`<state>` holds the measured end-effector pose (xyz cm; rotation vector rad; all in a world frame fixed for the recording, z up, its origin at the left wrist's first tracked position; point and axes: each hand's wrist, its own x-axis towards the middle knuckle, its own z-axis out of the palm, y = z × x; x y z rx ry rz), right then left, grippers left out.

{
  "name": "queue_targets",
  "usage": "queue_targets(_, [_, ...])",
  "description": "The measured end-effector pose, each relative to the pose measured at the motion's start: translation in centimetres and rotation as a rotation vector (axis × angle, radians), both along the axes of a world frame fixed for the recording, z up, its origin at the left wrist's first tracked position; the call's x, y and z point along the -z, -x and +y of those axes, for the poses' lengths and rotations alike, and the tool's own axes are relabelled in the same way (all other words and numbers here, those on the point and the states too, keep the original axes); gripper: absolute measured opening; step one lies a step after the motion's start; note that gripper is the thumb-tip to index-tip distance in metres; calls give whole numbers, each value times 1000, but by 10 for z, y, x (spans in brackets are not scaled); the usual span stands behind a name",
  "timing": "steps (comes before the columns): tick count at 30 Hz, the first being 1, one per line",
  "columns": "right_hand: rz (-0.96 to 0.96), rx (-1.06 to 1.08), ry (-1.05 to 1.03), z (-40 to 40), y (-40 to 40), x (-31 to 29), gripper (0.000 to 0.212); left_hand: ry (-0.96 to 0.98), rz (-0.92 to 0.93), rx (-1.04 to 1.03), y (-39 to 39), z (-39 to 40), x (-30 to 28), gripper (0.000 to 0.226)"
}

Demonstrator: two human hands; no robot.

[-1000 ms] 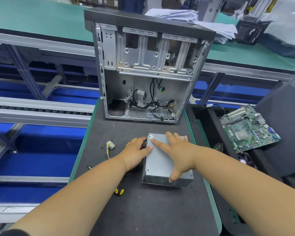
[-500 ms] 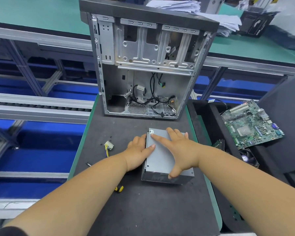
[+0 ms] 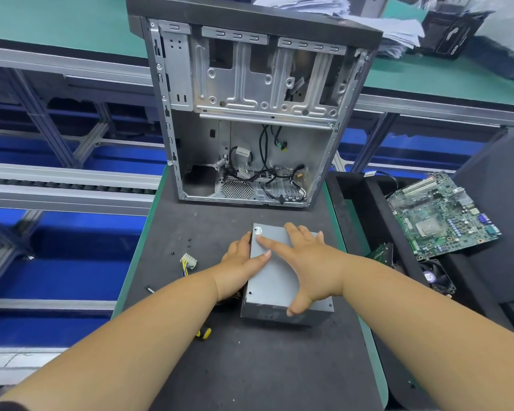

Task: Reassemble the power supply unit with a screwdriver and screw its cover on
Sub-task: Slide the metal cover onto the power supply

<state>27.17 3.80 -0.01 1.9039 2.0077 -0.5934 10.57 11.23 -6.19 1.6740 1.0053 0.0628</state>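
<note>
I see the power supply unit (image 3: 275,277) lying on the dark mat (image 3: 250,366), straight ahead of me and just in front of the open computer case (image 3: 250,114). Its long axis runs from 6 toward 12 o'clock, tipped slightly to 1. My right hand (image 3: 309,262) lies flat on the cover (image 3: 272,271), fingers spread wide toward 11 o'clock, thumb hooked over the near edge. My left hand (image 3: 241,268) presses the unit's left side at 9 o'clock, thumb laid across the top, fingers straight against the wall. Neither hand holds a tool. The screwdriver (image 3: 204,333) lies at 8 o'clock from the unit, mostly hidden under my left forearm, so I judge the left hand nearer to it. Small dark screws (image 3: 188,239) sit at 10 o'clock.
</note>
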Motion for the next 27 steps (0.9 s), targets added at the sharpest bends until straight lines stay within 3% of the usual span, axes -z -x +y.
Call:
queue_targets(4, [-11,-30,9,7,12,4,141,125,-64,-38,7,0,2,80])
queue_targets(14, [-52,-61,28,9,6,-9,140,-104,34,3,11,9,2,76])
queue_targets(16, [-30,-49,26,7,3,-14,140,-99,22,-31,11,11,1,79])
queue_targets(20, [-8,-67,32,2,-3,-32,138,-80,10,-97,10,19,8,64])
queue_targets(27, [115,10,6,3,-21,-82,133,-25,41,-146,6,23,2,66])
